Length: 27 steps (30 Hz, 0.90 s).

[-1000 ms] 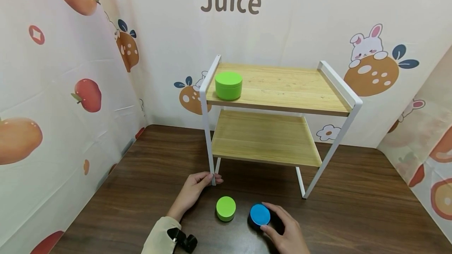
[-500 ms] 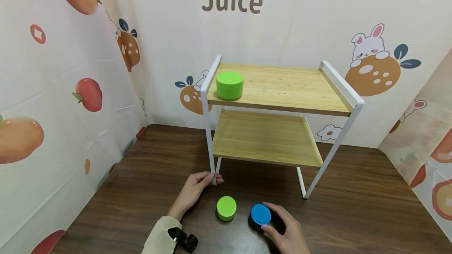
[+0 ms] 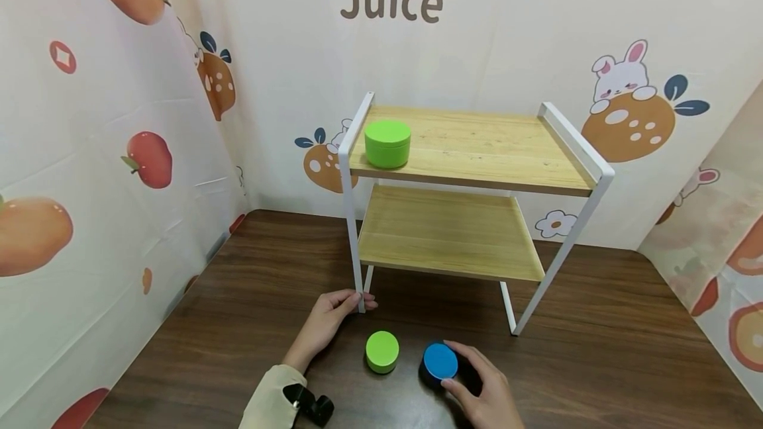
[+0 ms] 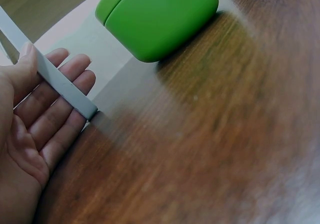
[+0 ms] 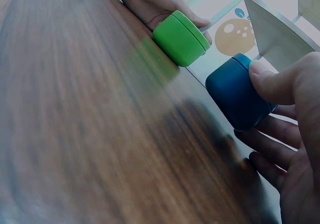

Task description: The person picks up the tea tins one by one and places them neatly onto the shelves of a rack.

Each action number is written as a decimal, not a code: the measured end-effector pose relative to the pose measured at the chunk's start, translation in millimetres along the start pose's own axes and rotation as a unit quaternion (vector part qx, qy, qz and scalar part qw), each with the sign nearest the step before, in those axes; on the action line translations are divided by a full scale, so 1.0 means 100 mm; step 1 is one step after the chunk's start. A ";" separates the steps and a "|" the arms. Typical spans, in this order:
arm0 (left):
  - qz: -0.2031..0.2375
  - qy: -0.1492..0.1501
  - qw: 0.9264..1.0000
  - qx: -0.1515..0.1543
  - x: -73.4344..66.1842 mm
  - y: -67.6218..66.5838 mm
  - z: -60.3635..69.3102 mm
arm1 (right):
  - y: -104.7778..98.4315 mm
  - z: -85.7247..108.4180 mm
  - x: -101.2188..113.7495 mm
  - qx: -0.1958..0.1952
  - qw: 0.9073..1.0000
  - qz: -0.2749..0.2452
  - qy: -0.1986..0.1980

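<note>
Plainly, the right hand [image 3: 485,386] pinches the upright blue container [image 3: 440,362], the left hand [image 3: 331,308] a white leg [image 4: 64,87].

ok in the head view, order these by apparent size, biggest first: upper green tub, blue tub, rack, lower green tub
1. Rack
2. Upper green tub
3. Lower green tub and blue tub: too alike to rank

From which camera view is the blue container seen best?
The right wrist view: the blue container appears largest there, its side visible, though a thumb covers part. The head view shows it smaller, from above, mainly its lid, held by the right hand. The left wrist view does not show it.
</note>
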<state>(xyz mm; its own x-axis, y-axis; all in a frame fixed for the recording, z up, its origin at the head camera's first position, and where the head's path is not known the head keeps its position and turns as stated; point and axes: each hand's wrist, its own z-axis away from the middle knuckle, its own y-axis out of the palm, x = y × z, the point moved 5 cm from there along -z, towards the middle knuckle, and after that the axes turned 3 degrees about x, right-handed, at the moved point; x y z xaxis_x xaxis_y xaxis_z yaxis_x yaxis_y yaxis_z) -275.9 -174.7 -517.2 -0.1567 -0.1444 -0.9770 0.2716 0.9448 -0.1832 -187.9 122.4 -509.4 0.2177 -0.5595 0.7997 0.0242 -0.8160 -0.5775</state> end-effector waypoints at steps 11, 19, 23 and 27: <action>-0.005 0.005 1.000 0.000 0.01 0.00 0.00 | -0.01 0.01 0.02 -0.001 1.000 -0.008 0.003; -0.005 -0.001 1.000 -0.001 0.02 0.00 0.02 | 0.01 0.02 0.02 -0.004 1.000 -0.001 -0.005; -0.005 0.001 1.000 -0.001 0.01 0.00 0.01 | 0.00 0.02 0.02 -0.004 1.000 -0.007 0.001; -0.005 0.005 1.000 -0.001 0.00 0.00 0.01 | 0.00 0.02 0.04 -0.008 1.000 -0.005 -0.005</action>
<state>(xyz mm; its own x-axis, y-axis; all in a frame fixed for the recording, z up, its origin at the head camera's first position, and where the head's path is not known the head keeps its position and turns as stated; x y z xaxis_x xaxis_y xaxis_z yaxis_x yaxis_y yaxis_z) -275.2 -175.0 -517.1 -0.1685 -0.1510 -0.9741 0.2689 0.9437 -0.1929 -184.8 120.7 -507.0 0.2264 -0.5506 0.8035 0.0112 -0.8234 -0.5674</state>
